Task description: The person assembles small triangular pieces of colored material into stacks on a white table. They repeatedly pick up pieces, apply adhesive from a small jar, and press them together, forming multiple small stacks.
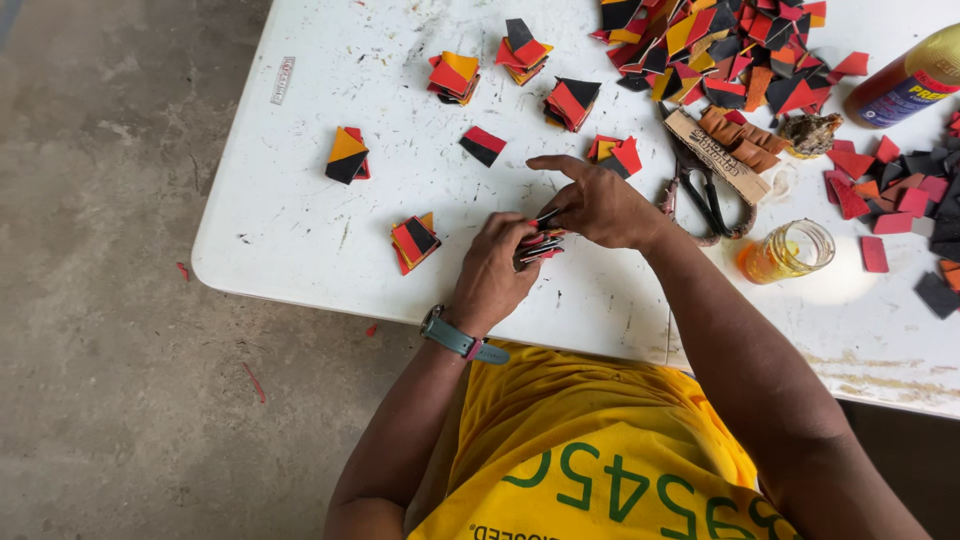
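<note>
A small stack of flat pieces (538, 244) is sitting on edge between the two hands, just above the white table (300, 220), near its front edge. The pieces are showing red and black faces, pressed close together with their thin edges pointing toward the camera. Most of the stack is lying hidden behind fingers, so its full shape is hard to tell; the pieces are possibly square.

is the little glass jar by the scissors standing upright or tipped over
Tipped over: the glass jar lies on its side on the white table, round mouth facing right, orange liquid pooled along its lower side.
</note>
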